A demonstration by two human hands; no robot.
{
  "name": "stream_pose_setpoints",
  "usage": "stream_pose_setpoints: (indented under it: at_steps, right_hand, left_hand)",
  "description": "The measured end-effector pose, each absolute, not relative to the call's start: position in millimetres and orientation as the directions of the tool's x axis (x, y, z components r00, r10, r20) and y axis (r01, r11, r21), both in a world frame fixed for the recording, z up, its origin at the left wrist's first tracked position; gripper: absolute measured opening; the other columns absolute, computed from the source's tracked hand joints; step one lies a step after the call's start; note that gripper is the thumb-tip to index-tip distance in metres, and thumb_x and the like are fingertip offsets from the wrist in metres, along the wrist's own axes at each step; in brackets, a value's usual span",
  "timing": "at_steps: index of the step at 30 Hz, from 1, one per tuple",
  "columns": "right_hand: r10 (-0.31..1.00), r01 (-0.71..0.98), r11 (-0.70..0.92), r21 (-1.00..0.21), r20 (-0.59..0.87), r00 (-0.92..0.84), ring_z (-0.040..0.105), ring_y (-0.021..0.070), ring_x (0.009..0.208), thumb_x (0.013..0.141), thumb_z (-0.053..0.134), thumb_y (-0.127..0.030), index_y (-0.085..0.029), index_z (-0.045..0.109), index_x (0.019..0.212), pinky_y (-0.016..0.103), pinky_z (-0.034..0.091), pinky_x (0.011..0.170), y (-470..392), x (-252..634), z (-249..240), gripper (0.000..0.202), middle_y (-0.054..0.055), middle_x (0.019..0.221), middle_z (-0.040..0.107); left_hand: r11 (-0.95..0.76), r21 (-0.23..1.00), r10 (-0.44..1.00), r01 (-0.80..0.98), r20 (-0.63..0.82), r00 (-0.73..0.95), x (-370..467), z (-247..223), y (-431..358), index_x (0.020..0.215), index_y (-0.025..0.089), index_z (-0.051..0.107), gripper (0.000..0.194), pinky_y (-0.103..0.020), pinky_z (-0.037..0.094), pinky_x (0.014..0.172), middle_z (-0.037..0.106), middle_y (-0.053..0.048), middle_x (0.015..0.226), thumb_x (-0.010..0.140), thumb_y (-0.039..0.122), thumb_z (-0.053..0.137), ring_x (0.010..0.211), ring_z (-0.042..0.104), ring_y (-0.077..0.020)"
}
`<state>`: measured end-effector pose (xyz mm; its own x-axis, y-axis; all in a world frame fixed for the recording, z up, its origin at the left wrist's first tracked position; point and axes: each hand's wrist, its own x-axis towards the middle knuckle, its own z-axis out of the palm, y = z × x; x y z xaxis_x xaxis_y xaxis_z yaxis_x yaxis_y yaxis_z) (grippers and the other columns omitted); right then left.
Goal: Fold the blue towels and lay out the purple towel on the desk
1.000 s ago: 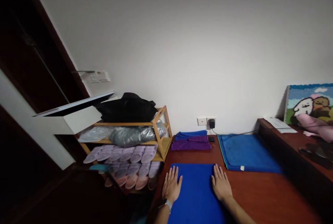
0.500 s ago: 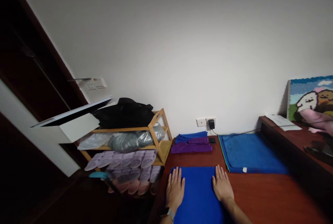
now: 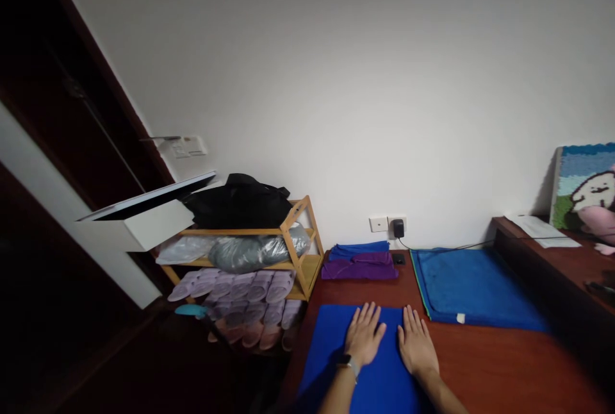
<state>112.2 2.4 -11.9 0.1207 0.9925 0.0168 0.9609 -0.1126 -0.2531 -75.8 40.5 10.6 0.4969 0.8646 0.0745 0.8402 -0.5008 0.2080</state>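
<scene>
Where both hands (image 3: 390, 339) press blue cloth (image 3: 331, 343) — purple cloth (image 3: 360, 266) lies beyond.

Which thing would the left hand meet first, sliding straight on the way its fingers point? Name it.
The purple cloth, most likely, across a strip of tabletop, if the left hand slides low; depth is hard to judge.

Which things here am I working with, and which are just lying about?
In hand: flat bright-blue cloth, under your left hand, by your right hand.
Apparently lying about: folded purple cloth; green-edged blue cloth; black fabric bag; white paper.
</scene>
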Motion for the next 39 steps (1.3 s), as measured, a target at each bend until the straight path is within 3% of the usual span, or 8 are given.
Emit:
stream_pose_setpoints:
  at_steps: [7, 14, 20, 24, 28, 31, 34, 39]
  right_hand:
    - [0.991, 0.96, -0.132, -0.248, -0.002, 0.135, 0.015, 0.0237, 0.156, 0.099, 0.015, -0.041, -0.007, 0.02, 0.159, 0.042, 0.013, 0.127, 2, 112, -10, 0.069, 0.007, 0.168, 0.018]
    - [0.99, 0.955, -0.131, -0.265, 0.013, 0.139, 0.015, 0.023, 0.156, 0.1, 0.016, -0.041, -0.007, 0.02, 0.159, 0.041, 0.012, 0.127, 3, 113, -12, 0.069, 0.007, 0.168, 0.02]
    - [0.99, 0.951, -0.132, -0.281, 0.014, 0.141, 0.015, 0.0231, 0.156, 0.1, 0.016, -0.04, -0.007, 0.02, 0.159, 0.041, 0.012, 0.127, 3, 113, -9, 0.068, 0.007, 0.168, 0.02]
    - [0.995, 0.967, -0.102, -0.234, -0.004, 0.104, 0.013, 0.0235, 0.157, 0.1, 0.016, -0.038, -0.008, 0.02, 0.159, 0.042, 0.011, 0.127, 1, 115, -10, 0.067, 0.007, 0.168, 0.018]
    - [0.998, 0.978, -0.062, -0.198, -0.004, 0.063, 0.01, 0.0243, 0.157, 0.1, 0.018, -0.038, -0.01, 0.023, 0.159, 0.041, 0.01, 0.127, 0, 116, -13, 0.066, 0.007, 0.169, 0.015]
    - [0.995, 0.973, -0.102, -0.206, -0.005, 0.104, 0.012, 0.024, 0.157, 0.1, 0.016, -0.037, -0.006, 0.019, 0.159, 0.04, 0.01, 0.127, 0, 115, -10, 0.067, 0.008, 0.169, 0.016]
    - [0.991, 0.964, -0.133, -0.229, 0.002, 0.137, 0.014, 0.0236, 0.157, 0.1, 0.015, -0.038, -0.006, 0.017, 0.16, 0.04, 0.009, 0.127, -1, 113, -5, 0.068, 0.008, 0.169, 0.019]
    - [0.99, 0.957, -0.134, -0.256, 0.008, 0.141, 0.014, 0.023, 0.157, 0.1, 0.015, -0.04, -0.007, 0.018, 0.16, 0.04, 0.009, 0.127, -2, 113, -8, 0.068, 0.007, 0.169, 0.019]
  left_hand:
    - [-0.263, 0.109, 0.965, 0.959, 0.057, 0.258, -204, 15, 65, 0.161, 0.021, 0.026, 0.07, -0.046, 0.023, 0.127, 0.027, -0.003, 0.168, 0.104, 0.061, 0.014, 0.155, 0.022, -0.0221]
    - [-0.184, 0.088, 0.979, 0.979, 0.105, 0.174, -229, 9, 65, 0.159, 0.014, 0.031, 0.069, -0.047, 0.025, 0.126, 0.032, -0.01, 0.165, 0.105, 0.054, 0.017, 0.153, 0.028, -0.0235]
    - [-0.363, 0.134, 0.914, 0.922, 0.244, 0.325, -149, 32, 37, 0.162, 0.018, 0.023, 0.063, -0.044, 0.023, 0.128, 0.028, -0.006, 0.168, 0.107, 0.049, 0.016, 0.155, 0.022, -0.0208]
    - [-0.563, 0.196, 0.825, 0.803, 0.188, 0.533, -53, 24, 11, 0.163, 0.024, 0.012, 0.061, -0.041, 0.023, 0.128, 0.021, -0.001, 0.17, 0.107, 0.047, 0.015, 0.156, 0.019, -0.0181]
    - [-0.557, 0.23, 0.83, 0.798, 0.132, 0.542, -22, 5, -2, 0.163, 0.025, 0.011, 0.06, -0.043, 0.021, 0.129, 0.025, 0.0, 0.169, 0.107, 0.046, 0.011, 0.156, 0.018, -0.0182]
    - [-0.515, 0.202, 0.857, 0.833, 0.117, 0.502, -61, 4, 0, 0.163, 0.026, 0.013, 0.06, -0.046, 0.02, 0.129, 0.024, 0.001, 0.169, 0.107, 0.049, 0.013, 0.156, 0.019, -0.0203]
    - [-0.359, 0.153, 0.933, 0.921, 0.076, 0.352, -129, 10, 7, 0.162, 0.024, 0.016, 0.065, -0.048, 0.022, 0.128, 0.025, -0.003, 0.168, 0.106, 0.055, 0.015, 0.156, 0.021, -0.023]
    - [-0.242, 0.085, 0.968, 0.966, 0.088, 0.235, -220, 0, 11, 0.163, 0.027, 0.01, 0.061, -0.048, 0.026, 0.126, 0.025, -0.001, 0.168, 0.107, 0.052, 0.016, 0.155, 0.022, -0.0224]
